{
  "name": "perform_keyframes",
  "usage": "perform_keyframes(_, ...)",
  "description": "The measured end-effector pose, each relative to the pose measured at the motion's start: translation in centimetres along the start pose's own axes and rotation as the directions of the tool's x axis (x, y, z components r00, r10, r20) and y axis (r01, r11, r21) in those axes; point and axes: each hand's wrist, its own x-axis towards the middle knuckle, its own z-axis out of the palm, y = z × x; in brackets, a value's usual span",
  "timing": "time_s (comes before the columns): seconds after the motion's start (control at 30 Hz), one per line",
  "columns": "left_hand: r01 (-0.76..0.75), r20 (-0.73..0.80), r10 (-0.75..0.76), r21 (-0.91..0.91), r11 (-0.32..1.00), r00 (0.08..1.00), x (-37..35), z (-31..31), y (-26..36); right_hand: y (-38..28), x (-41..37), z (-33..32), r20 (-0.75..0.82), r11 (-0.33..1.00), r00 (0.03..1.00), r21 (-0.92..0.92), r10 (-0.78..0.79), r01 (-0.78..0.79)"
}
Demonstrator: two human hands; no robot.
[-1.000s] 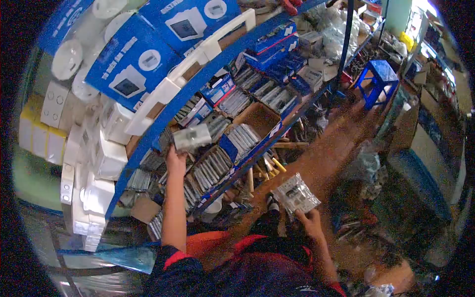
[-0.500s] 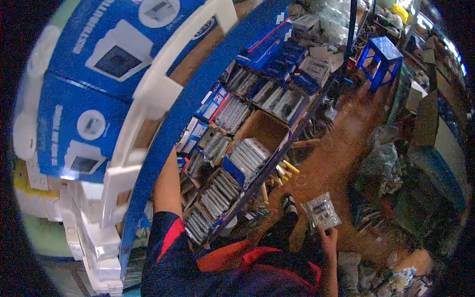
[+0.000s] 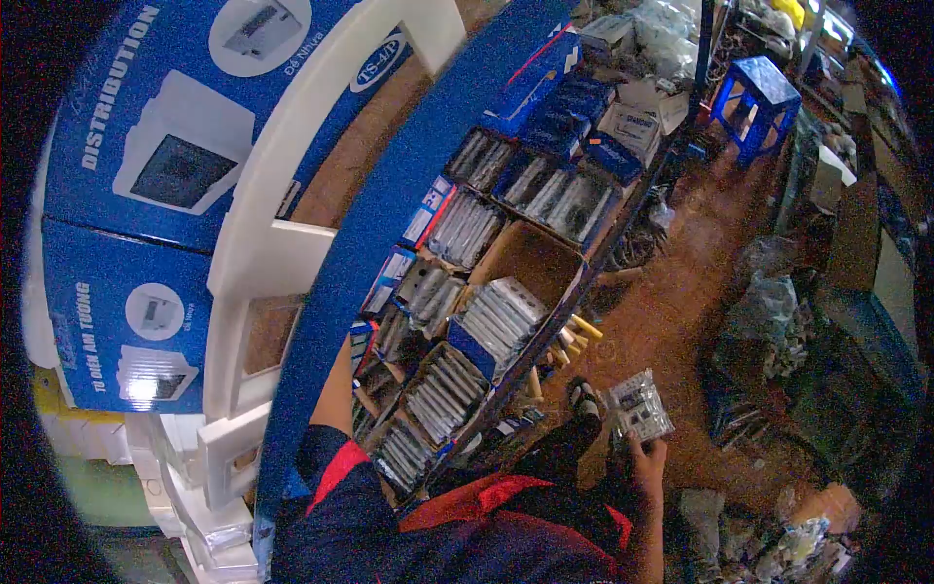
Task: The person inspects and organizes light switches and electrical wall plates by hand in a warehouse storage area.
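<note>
My right hand point(image 3: 647, 457) is closed on the lower edge of a clear plastic packet point(image 3: 640, 407), held over the floor. Inside the packet is a flat whitish plate with dark openings, like an electrical wall plate. My left forearm point(image 3: 336, 394) reaches up beside the shelf, and the hand is hidden behind the blue shelf edge point(image 3: 336, 204). Near that arm, boxes on the shelf hold rows of similar plastic-wrapped flat pieces point(image 3: 446, 394). One brown carton point(image 3: 533, 258) there has a bare inside.
Large blue printed boxes point(image 3: 146, 185) and white frames point(image 3: 263, 253) stand at left. A blue stool point(image 3: 757, 102) is on the brown floor point(image 3: 662, 282) at the far end. Plastic bags point(image 3: 773, 307) and cartons crowd the right side. Yellow-tipped handles point(image 3: 581, 331) stick out below the shelf.
The view has shifted, so the shelf and floor appear further right. Less of my left forearm shows. My right hand still holds the packet, in nearly the same pose.
</note>
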Motion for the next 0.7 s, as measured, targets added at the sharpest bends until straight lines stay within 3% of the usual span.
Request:
perform_keyframes(0.03,-0.047,0.026,0.045,0.110,0.993,0.999,0.1,-0.1,0.7,0.2,0.3,0.0,0.022,1.000,1.000,-0.021,-0.004,0.005)
perform_keyframes(0.07,-0.061,-0.030,0.059,-0.075,0.995,0.998,-1.8,0.8,0.7,0.3,0.4,0.0,0.045,0.999,0.999,-0.042,-0.007,0.009)
perform_keyframes(0.13,0.015,0.036,-0.007,-0.248,0.969,0.999,-1.8,0.4,-0.3,-0.4,0.1,0.1,0.007,0.997,0.999,-0.067,0.046,-0.045)
perform_keyframes(0.17,0.027,0.037,-0.018,-0.259,0.965,0.999,-1.5,0.3,-0.8,-1.1,-0.1,0.2,-0.012,0.994,0.997,-0.078,0.072,-0.073)
perform_keyframes(0.27,-0.018,-0.025,0.013,-0.224,0.975,1.000,-1.8,0.5,-1.4,-2.1,0.0,-0.1,0.121,0.997,0.990,0.006,0.073,-0.074)
perform_keyframes(0.33,-0.053,-0.068,0.041,-0.188,0.981,0.997,-2.0,0.6,-1.7,-0.1,0.4,0.4,0.042,1.000,0.999,-0.005,0.002,-0.002)
perform_keyframes(0.43,-0.120,-0.126,0.110,-0.082,0.989,0.986,-2.4,0.6,-2.1,-0.4,0.1,-0.1,0.038,0.999,0.999,-0.040,-0.020,0.022)
perform_keyframes(0.57,-0.336,-0.179,0.374,0.211,0.918,0.910,-3.9,0.9,-3.0,0.4,0.3,-0.8,0.056,0.998,0.998,-0.054,-0.041,0.044)
perform_keyframes(0.63,-0.553,-0.004,0.648,0.517,0.653,0.762,-4.7,0.7,-3.4,-0.8,0.0,-1.2,0.070,1.000,0.998,0.021,-0.004,0.003)
perform_keyframes(0.67,-0.633,0.127,0.746,0.633,0.446,0.653,-5.6,0.3,-2.6,-1.3,-0.2,-1.2,0.084,0.998,0.996,0.058,0.011,-0.016)
perform_keyframes(0.7,-0.589,0.144,0.679,0.645,0.487,0.720,-6.6,0.4,-1.8,-0.5,0.0,-1.1,0.048,1.000,0.999,0.012,-0.002,0.001)
